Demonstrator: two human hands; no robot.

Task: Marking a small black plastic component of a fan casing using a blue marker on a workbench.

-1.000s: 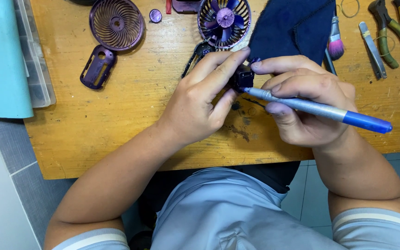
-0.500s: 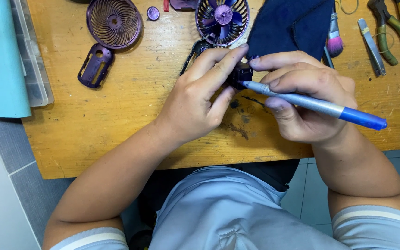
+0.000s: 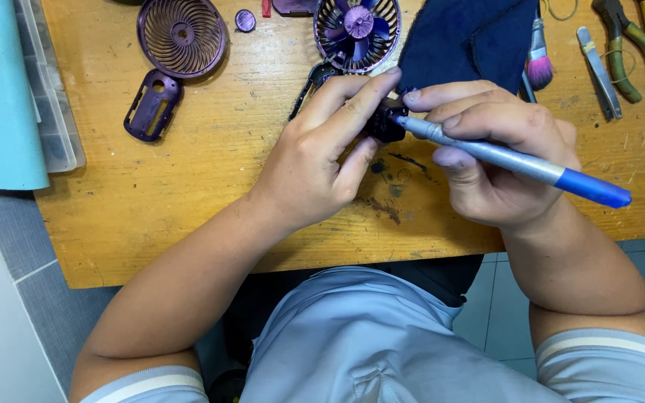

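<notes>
Your left hand [image 3: 315, 160] still pinches the dark part [image 3: 384, 123]; your right hand [image 3: 498, 153] keeps the screwdriver [image 3: 509, 158] pressed in, hardly moved.

The screwdriver [image 3: 509, 158] has tilted a little flatter in the right hand [image 3: 498, 160], its tip edging left at the frame's centre.

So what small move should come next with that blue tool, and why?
Probably a slight twist or press of the blue-handled tool in place. Its tip already meets the small dark part that the left hand pinches, the right hand grips the tool, and nothing looks freed yet.
</notes>
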